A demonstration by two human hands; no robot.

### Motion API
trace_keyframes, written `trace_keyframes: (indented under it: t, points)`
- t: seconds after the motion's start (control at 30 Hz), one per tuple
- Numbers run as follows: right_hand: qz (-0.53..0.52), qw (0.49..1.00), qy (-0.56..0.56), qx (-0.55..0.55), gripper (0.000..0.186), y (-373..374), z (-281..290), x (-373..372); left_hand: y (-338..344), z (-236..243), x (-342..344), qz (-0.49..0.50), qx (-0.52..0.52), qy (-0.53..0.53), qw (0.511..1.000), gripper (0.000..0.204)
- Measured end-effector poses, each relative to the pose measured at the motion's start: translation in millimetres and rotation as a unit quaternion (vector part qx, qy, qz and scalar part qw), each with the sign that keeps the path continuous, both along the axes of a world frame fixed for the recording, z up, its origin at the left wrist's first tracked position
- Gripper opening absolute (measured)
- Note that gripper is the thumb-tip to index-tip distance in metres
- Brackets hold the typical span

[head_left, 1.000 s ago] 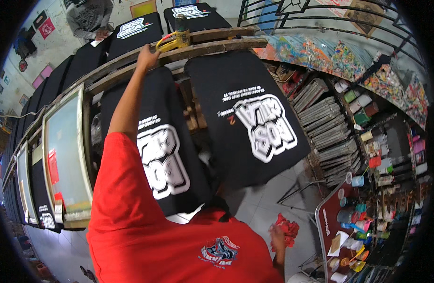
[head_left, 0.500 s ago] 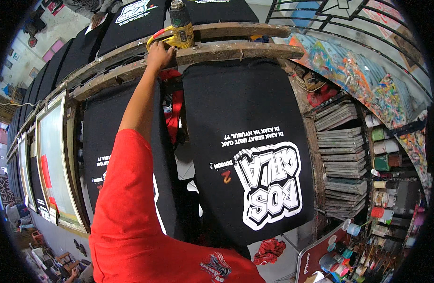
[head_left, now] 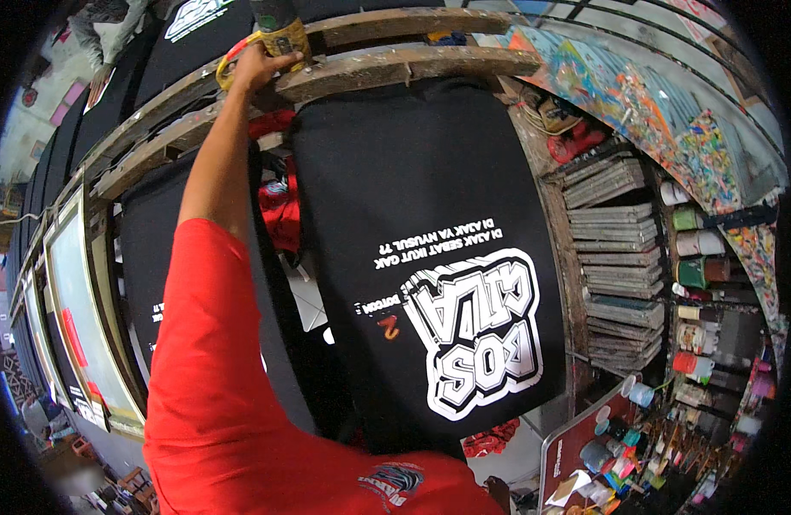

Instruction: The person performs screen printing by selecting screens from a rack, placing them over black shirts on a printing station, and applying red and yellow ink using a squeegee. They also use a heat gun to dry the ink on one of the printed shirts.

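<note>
My left hand (head_left: 256, 69), at the end of a red-sleeved arm, is closed around the handle of a yellow and dark heat gun (head_left: 285, 39). Its thumb lies toward the tool's body. The heat gun stands upright at a wooden rail (head_left: 395, 73), and its top is cut off by the picture's edge. In front of me a black T-shirt (head_left: 395, 163) lies flat with a white and black print (head_left: 486, 335) and a small orange-red figure. Another black T-shirt (head_left: 155, 223) is partly hidden behind my arm. My right hand does not show.
Framed printing screens (head_left: 86, 292) lean at the left. On the right are a stack of flat frames (head_left: 614, 249), a paint-splattered sheet (head_left: 644, 129) and shelves with paint pots (head_left: 692, 273). Red cloth (head_left: 279, 206) hangs between the shirts. A person's hand (head_left: 99, 86) touches a far shirt.
The view has shifted, so the shirts and rail sit farther left and higher. My left hand has closed further around the heat gun's handle, its thumb now reaching toward the body.
</note>
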State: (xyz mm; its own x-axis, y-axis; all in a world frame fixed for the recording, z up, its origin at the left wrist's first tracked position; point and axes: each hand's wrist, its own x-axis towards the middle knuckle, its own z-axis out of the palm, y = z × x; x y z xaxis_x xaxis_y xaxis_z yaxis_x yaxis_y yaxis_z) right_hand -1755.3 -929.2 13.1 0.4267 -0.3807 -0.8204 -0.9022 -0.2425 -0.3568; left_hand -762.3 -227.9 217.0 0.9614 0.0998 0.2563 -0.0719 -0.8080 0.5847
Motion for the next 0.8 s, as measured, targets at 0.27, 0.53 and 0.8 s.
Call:
trace_keyframes:
  t: [0.27,0.53,0.8]
  points:
    - [-0.064,0.992,-0.073,-0.081,0.027,-25,93,132,-35,77,-19,-0.04,0.089,-0.008,0.995,0.064]
    - [0.038,0.892,-0.408,-0.189,0.036,16,251,391,-88,219,-110,-0.11,-0.01,-0.098,0.989,0.043]
    - [0.462,0.46,-0.734,-0.192,0.072,170,383,574,-137,296,-293,-0.163,-0.197,0.248,0.934,0.073]
